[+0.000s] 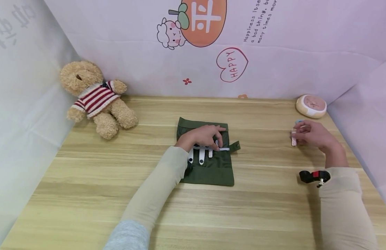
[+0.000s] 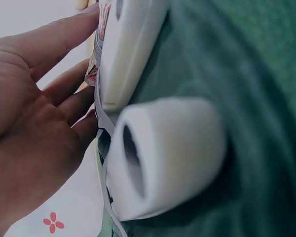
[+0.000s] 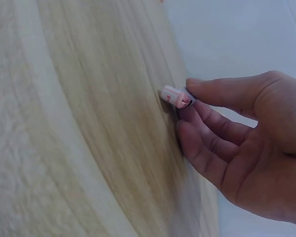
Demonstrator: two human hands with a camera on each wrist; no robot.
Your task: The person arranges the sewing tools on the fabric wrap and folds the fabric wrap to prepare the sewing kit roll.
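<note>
A dark green fabric roll lies unfolded on the table, with white tools that have dark round dots tucked under its white elastic band. Over the roll, my left hand pinches at the band, beside a slim printed stick; the exact contact is partly hidden. Close up in the left wrist view, a thick white tool end has a dark opening. At the right, my right hand holds a small white-and-pink printed stick between thumb and fingers, just above the wood.
A teddy bear in a striped shirt leans at the back left. Near the back right corner sits a round cream-and-pink object. A small blue thing shows behind my right fingers. Printed white cloth walls off the wooden table.
</note>
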